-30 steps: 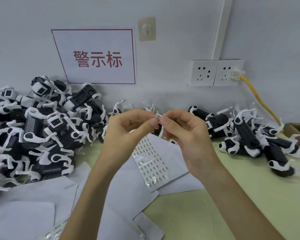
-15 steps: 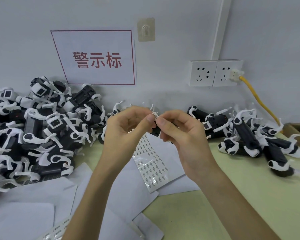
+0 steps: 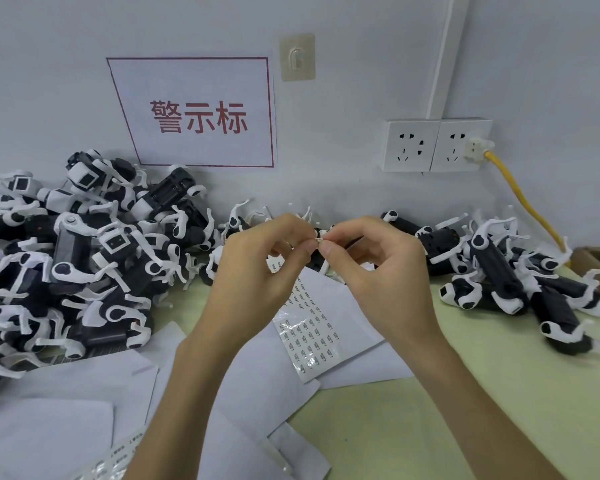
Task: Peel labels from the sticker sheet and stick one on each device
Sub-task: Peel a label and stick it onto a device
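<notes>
At 12 o'clock from the sticker sheet (image 3: 309, 329), left hand (image 3: 257, 271) and right hand (image 3: 381, 271) pinch a tiny label (image 3: 319, 240), likely flimsy, tacky; grip edges.

- Devices (image 3: 84, 265) heaped by the wall: matt black plastic bodies, as I read them from my console, with smooth white plastic straps.
- Sticker sheet (image 3: 312, 327): white paper backing, its near end glaring under glossy clear film.
- Label (image 3: 320, 240): a pale, paper-thin sliver.
- Loose sheets (image 3: 66, 386): plain matt white paper.
- Table (image 3: 499, 393): smooth, matt pale green top.
- Sockets (image 3: 413, 147): glossy white plastic.
- Box (image 3: 593, 261): raw brown cardboard.
</notes>
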A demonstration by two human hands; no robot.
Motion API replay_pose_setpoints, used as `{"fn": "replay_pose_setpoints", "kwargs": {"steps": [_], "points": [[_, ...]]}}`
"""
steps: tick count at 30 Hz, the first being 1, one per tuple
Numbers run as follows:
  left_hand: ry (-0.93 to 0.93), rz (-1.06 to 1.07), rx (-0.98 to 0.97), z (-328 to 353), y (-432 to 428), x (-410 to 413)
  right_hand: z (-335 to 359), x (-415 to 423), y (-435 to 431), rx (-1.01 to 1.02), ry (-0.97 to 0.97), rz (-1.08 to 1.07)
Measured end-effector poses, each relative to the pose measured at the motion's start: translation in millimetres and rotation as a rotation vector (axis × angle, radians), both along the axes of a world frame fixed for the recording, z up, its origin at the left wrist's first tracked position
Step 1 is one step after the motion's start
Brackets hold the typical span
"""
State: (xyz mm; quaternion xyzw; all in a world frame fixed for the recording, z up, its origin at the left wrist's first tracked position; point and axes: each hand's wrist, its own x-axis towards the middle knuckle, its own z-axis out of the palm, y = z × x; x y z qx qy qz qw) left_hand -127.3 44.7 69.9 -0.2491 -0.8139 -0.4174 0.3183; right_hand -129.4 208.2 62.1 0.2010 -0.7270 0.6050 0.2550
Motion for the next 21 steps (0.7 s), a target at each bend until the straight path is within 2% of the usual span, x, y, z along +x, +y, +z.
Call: {"fn": "replay_pose_setpoints", "kwargs": {"steps": [6,9,13,15,17,21], "points": [[-0.089,0.089,0.006,-3.9,-1.6,-1.8,-0.9,-2.2,2.0,0.125,0.066,-0.028],[-0.221,0.220,0.066,-5.4,-15.7,-9.3,1.6,-3.0,6.8,0.061,0.044,0.009],[-0.432,0.557,-0.036,-5.0,-63.6,-21.6,9.4,-4.8,16.5,-0.033,0.009,0.101],[-0.459,0.586,-0.016,-1.1,-83.6,-24.5,11.8,-6.6,19.6,-0.083,-0.015,0.127],[-0.446,0.660,-0.108,3.2,-102.7,-25.3,13.0,-7.0,20.9,-0.117,-0.037,0.149],[-0.483,0.964,-0.341,8.0,-147.8,-27.9,17.2,-5.7,22.2,-0.181,-0.089,0.191]]}}
